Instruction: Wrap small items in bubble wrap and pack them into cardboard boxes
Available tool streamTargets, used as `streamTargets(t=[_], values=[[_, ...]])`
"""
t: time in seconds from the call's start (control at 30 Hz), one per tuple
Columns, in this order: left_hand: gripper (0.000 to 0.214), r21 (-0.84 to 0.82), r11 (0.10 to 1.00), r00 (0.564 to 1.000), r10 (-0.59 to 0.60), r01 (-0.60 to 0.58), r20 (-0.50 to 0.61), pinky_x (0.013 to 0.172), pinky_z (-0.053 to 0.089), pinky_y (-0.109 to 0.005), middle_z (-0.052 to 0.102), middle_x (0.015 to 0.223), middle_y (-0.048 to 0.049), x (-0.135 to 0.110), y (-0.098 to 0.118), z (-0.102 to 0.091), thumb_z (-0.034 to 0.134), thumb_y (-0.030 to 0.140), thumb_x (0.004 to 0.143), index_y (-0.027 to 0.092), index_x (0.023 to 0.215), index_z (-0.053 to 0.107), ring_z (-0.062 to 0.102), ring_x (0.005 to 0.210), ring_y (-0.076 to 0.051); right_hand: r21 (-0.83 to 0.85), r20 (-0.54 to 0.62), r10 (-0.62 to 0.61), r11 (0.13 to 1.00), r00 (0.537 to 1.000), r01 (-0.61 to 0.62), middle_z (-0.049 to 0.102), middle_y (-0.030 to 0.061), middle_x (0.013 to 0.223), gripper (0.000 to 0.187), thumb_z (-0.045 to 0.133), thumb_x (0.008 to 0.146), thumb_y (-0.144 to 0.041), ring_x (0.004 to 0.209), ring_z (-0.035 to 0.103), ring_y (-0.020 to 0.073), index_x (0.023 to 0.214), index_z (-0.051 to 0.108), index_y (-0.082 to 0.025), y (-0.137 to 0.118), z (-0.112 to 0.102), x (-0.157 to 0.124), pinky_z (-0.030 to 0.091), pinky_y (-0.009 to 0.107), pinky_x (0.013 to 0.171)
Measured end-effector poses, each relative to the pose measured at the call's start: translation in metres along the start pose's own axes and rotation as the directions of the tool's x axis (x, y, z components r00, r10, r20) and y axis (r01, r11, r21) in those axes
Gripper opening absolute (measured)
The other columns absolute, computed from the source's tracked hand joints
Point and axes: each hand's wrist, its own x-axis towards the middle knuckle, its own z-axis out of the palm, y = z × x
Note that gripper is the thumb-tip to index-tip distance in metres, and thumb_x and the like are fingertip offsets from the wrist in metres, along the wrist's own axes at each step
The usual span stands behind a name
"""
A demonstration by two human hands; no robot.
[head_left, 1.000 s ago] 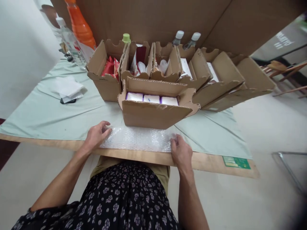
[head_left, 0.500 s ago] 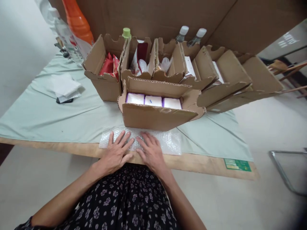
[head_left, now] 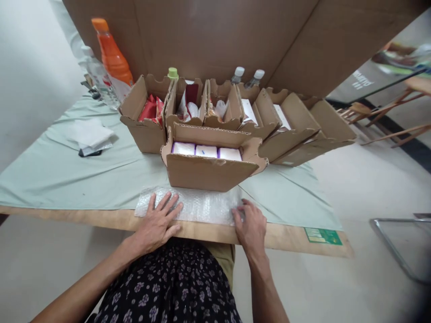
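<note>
A flat strip of clear bubble wrap [head_left: 205,204] lies along the front edge of the table. My left hand [head_left: 158,222] rests on its left part, fingers spread and pressed down. At the right end is my right hand [head_left: 251,224], its fingers bent and closed on the edge of the bubble wrap. Just behind the strip stands an open cardboard box [head_left: 212,172]. Inside it sit three white-topped packs [head_left: 206,151] with purple edges.
A row of open cardboard bins [head_left: 146,134] stands behind, holding red packets [head_left: 151,109] and other goods. An orange bottle [head_left: 114,58] is at back left. White sheets [head_left: 90,134] lie on the left. A cardboard panel [head_left: 208,40] rises behind.
My right hand has slid right, from beside the left hand to the right end of the bubble wrap, and its fingers have curled. My left hand stays flat. The view has shifted.
</note>
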Motion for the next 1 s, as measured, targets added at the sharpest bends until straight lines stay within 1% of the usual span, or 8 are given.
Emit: streamTargets(t=[0.17, 0.3, 0.4, 0.47, 0.53, 0.63, 0.77, 1.0], values=[[0.054, -0.104, 0.995, 1.000, 0.003, -0.006, -0.028, 0.127, 0.011, -0.075, 0.042, 0.168, -0.0146, 0.012, 0.027, -0.004, 0.048, 0.048, 0.105, 0.021, 0.152, 0.055, 0.027, 0.160, -0.041, 0.225, -0.063, 0.098, 0.971, 0.993, -0.082, 0.073, 0.0072, 0.082, 0.035, 0.060, 0.091, -0.057, 0.072, 0.067, 0.0209, 0.089, 0.060, -0.022, 0.010, -0.039, -0.013, 0.053, 0.036, 0.069], [0.051, -0.407, 0.910, 0.994, 0.031, -0.072, -0.105, 0.127, 0.024, -0.069, 0.052, 0.161, -0.0164, 0.021, 0.049, -0.014, 0.058, 0.043, 0.100, 0.022, 0.146, 0.059, 0.039, 0.154, -0.038, 0.465, -0.142, 0.242, 0.872, 0.960, -0.151, 0.072, 0.0052, 0.086, 0.040, 0.076, 0.084, -0.052, 0.073, 0.070, 0.0179, 0.102, 0.063, -0.019, -0.006, -0.074, -0.029, 0.056, 0.030, 0.065], [0.058, -0.768, 0.639, 0.989, -0.134, 0.039, -0.061, 0.113, 0.049, -0.057, 0.065, 0.143, -0.0171, 0.014, 0.045, -0.027, 0.062, 0.049, 0.097, 0.022, 0.148, 0.057, 0.061, 0.131, -0.033, 0.555, -0.039, 0.208, 0.818, 0.977, -0.152, 0.074, 0.0071, 0.092, 0.037, 0.079, 0.084, -0.047, 0.078, 0.073, 0.0197, 0.106, 0.066, -0.020, -0.049, -0.066, -0.039, 0.060, 0.031, 0.066], [0.069, -0.920, 0.371, 0.978, -0.205, 0.125, 0.050, 0.098, 0.058, -0.048, 0.068, 0.133, -0.0177, 0.006, 0.035, -0.036, 0.061, 0.056, 0.096, 0.020, 0.153, 0.049, 0.068, 0.117, -0.031, 0.592, 0.133, 0.052, 0.797, 0.990, -0.121, 0.076, 0.0076, 0.096, 0.032, 0.074, 0.090, -0.046, 0.083, 0.075, 0.0205, 0.110, 0.066, -0.022, -0.084, -0.044, -0.043, 0.063, 0.033, 0.071], [0.078, -0.963, 0.211, 0.962, -0.249, 0.169, 0.114, 0.091, 0.059, -0.043, 0.069, 0.129, -0.0173, 0.001, 0.023, -0.043, 0.061, 0.060, 0.093, 0.018, 0.157, 0.043, 0.070, 0.111, -0.029, 0.642, 0.328, -0.166, 0.761, 0.930, -0.091, 0.077, 0.0087, 0.108, 0.035, 0.070, 0.093, -0.044, 0.094, 0.076, 0.0218, 0.123, 0.065, -0.024, -0.114, -0.020, -0.046, 0.065, 0.038, 0.084], [0.073, -0.927, 0.306, 0.916, -0.393, 0.216, 0.083, 0.103, 0.054, -0.042, 0.068, 0.135, -0.0147, 0.003, 0.009, -0.046, 0.066, 0.050, 0.089, 0.017, 0.152, 0.048, 0.066, 0.121, -0.029, 0.674, 0.442, -0.353, 0.737, 0.825, -0.046, 0.075, 0.0097, 0.126, 0.043, 0.062, 0.100, -0.043, 0.112, 0.074, 0.0230, 0.139, 0.058, -0.026, -0.133, 0.001, -0.043, 0.060, 0.044, 0.101], [0.061, -0.756, 0.578, 0.875, -0.484, 0.308, -0.015, 0.098, 0.054, -0.037, 0.074, 0.125, -0.0099, 0.015, -0.004, -0.037, 0.059, 0.032, 0.090, 0.019, 0.149, 0.053, 0.070, 0.109, -0.025, 0.463, 0.328, -0.341, 0.871, 0.881, 0.165, 0.076, 0.0091, 0.125, 0.031, 0.055, 0.105, -0.039, 0.115, 0.072, 0.0246, 0.130, 0.067, -0.026, -0.112, 0.002, -0.037, 0.057, 0.046, 0.103], [0.071, -0.296, 0.855, 0.865, -0.481, 0.426, -0.144, 0.088, 0.056, -0.038, 0.072, 0.117, -0.0132, 0.014, -0.016, -0.027, 0.066, 0.026, 0.091, 0.016, 0.158, 0.043, 0.070, 0.103, -0.029, 0.061, 0.305, -0.484, 0.869, 0.820, 0.491, 0.077, 0.0111, 0.123, 0.025, 0.053, 0.103, -0.027, 0.112, 0.069, 0.0296, 0.114, 0.074, -0.021, -0.079, 0.028, -0.047, 0.054, 0.047, 0.091]])
